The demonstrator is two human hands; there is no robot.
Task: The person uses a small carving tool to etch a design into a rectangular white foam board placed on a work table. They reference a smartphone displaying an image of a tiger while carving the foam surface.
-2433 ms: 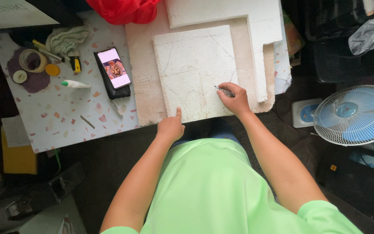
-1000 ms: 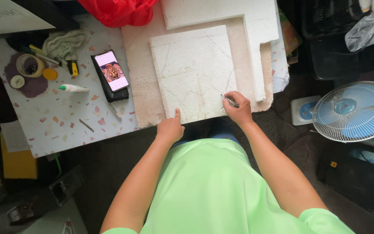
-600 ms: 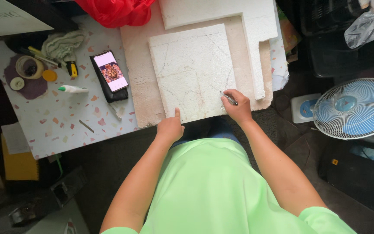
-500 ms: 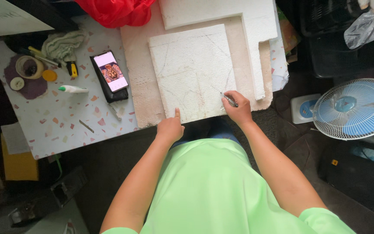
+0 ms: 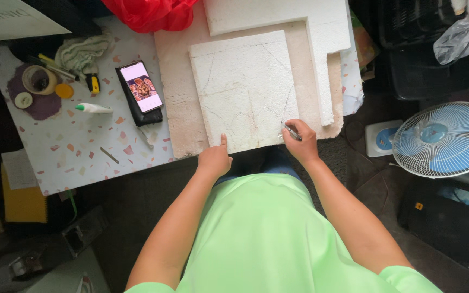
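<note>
Pen (image 5: 291, 131) in closed right hand (image 5: 302, 144) grip, tip on foam sheet (image 5: 244, 89), left hand (image 5: 214, 159) pressing edge

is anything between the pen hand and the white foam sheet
Nothing visible. The right hand holds a pen with its tip on the white foam sheet; the left hand presses the sheet's near edge.

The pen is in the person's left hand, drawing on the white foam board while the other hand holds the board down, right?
Not quite. The head view shows the pen in the right hand, on the white foam board; the left hand holds the board down with a finger at its near edge.
</note>
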